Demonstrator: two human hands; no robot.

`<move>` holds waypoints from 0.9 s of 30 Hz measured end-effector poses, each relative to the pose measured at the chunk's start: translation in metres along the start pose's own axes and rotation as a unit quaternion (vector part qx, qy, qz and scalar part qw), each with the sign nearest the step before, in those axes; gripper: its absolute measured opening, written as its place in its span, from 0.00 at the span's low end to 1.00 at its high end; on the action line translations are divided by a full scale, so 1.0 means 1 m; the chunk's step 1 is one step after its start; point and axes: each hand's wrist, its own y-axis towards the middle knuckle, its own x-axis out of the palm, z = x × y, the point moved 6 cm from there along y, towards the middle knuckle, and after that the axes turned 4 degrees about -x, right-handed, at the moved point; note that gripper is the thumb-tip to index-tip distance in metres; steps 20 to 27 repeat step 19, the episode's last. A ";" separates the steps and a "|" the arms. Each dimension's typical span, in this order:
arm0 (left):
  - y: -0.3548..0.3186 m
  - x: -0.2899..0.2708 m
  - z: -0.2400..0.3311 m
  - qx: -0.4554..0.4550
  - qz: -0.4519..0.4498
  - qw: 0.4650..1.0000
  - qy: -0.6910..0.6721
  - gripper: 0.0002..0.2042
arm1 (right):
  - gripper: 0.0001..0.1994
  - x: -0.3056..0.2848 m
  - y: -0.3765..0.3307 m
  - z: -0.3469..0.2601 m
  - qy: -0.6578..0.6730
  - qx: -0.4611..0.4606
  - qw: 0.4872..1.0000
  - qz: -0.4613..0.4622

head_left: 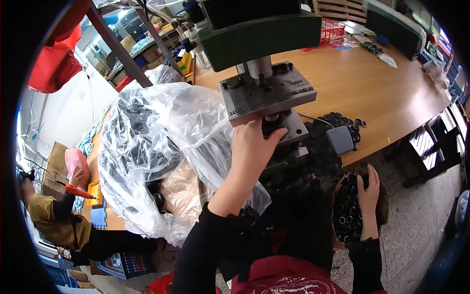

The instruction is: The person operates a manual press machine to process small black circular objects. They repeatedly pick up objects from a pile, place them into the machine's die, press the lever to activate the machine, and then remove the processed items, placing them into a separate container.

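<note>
My left hand [253, 144] reaches into the press between its steel upper plate [269, 93] and lower plate [296, 128]. The thumb and fingers curl around a dark spot under the punch; the upper plate hides the fingertips, and what they grip cannot be made out. My right hand [369, 196] lies with fingers stretched out over the right side of a round basket [385, 208]. Many small black ring-shaped parts [347, 210] fill that basket, and no part shows in the right hand.
A big clear plastic bag [147, 127] bulges left of the press. More black round parts [338, 120] lie heaped at the table's edge, around a grey box [340, 140] on a cable. At far left a person [58, 220] works beside an orange power screwdriver [78, 191]. A red crate [332, 32] stands behind.
</note>
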 end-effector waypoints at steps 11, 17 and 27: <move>-0.026 -0.018 0.008 0.060 0.098 0.992 -0.055 0.27 | 0.25 0.036 0.093 -0.086 -0.070 -0.198 0.977 -0.024; -0.002 -0.004 -0.009 -0.073 -0.014 0.993 -0.088 0.25 | 0.24 0.030 0.083 -0.099 -0.041 -0.179 0.982 -0.040; -0.004 -0.005 -0.014 -0.045 -0.010 0.993 -0.105 0.26 | 0.24 0.027 0.083 -0.090 -0.032 -0.166 0.985 -0.043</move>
